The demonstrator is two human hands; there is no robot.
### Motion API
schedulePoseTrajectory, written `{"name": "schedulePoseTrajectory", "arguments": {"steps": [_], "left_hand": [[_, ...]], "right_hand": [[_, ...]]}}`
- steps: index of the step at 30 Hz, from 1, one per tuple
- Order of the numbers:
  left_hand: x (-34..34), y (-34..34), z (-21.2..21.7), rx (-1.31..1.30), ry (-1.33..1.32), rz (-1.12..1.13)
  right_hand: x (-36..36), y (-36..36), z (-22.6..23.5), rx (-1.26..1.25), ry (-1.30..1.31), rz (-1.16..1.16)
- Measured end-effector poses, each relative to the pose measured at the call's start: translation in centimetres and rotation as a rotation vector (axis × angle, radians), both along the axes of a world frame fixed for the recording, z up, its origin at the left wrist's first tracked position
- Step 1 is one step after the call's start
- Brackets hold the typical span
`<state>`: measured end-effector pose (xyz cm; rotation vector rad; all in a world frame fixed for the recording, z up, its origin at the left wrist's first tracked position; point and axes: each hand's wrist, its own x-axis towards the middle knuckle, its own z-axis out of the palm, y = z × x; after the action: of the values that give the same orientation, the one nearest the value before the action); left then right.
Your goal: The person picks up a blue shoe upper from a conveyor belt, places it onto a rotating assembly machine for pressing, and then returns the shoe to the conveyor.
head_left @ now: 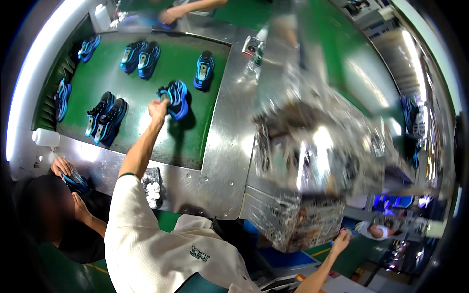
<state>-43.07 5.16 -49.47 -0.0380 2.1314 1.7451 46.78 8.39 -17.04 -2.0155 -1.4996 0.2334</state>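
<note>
My left hand reaches out over the green conveyor belt and grips a blue and black sneaker near its opening. A dark shadow on the belt lies beside that shoe. My right hand is off to the lower right, beside a box-like block wrapped in clear plastic. Its fingers are closed, with a small bluish bit at their tips that is too small to name. On the belt around my left hand stand matching sneakers: one pair nearer left, another pair farther off, and a single shoe to the right.
A metal frame borders the belt. At left a co-worker in black holds a blue sneaker; another person's hand is at the far side. White bottles stand on the edge. A plastic-covered machine rises at right.
</note>
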Motion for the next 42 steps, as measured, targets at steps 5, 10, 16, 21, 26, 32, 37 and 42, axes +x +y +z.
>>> {"name": "schedulePoseTrajectory", "arguments": {"steps": [5,10,16,21,26,32,37,42], "left_hand": [[-6.3,6.4,1.9,-0.425,0.281,-0.04],[-4.0,16.2,0.6,-0.439,0.554,-0.286],[0.2,19.4,-0.5,-0.303,0.494,-0.375],[3.7,14.8,3.4,0.061,0.456,-0.484],[17.5,-0.6,16.8,0.198,0.243,-0.855],[24.3,-8.1,40.4,1.4,0.789,-1.101],[38.4,-9.4,48.7,1.982,0.421,-1.628],[48.4,-9.6,44.4,1.566,0.044,-1.666]], "right_hand": [[-7.6,1.8,-2.7,-0.083,-0.302,-0.156],[-8.0,-1.2,-1.6,-0.116,-0.341,-0.232],[-9.5,-2.5,-1.1,-0.123,-0.35,-0.239],[-9.8,-0.7,-0.7,-0.038,-0.201,-0.154],[-13.9,1.1,-0.7,0.088,-0.342,-0.182],[-15.9,3.0,-3.6,-0.135,-0.288,-0.201],[-14.6,1.1,-1.1,-0.108,-0.112,-0.199],[-14.8,1.2,-1.1,-0.082,0.04,-0.084]]}}
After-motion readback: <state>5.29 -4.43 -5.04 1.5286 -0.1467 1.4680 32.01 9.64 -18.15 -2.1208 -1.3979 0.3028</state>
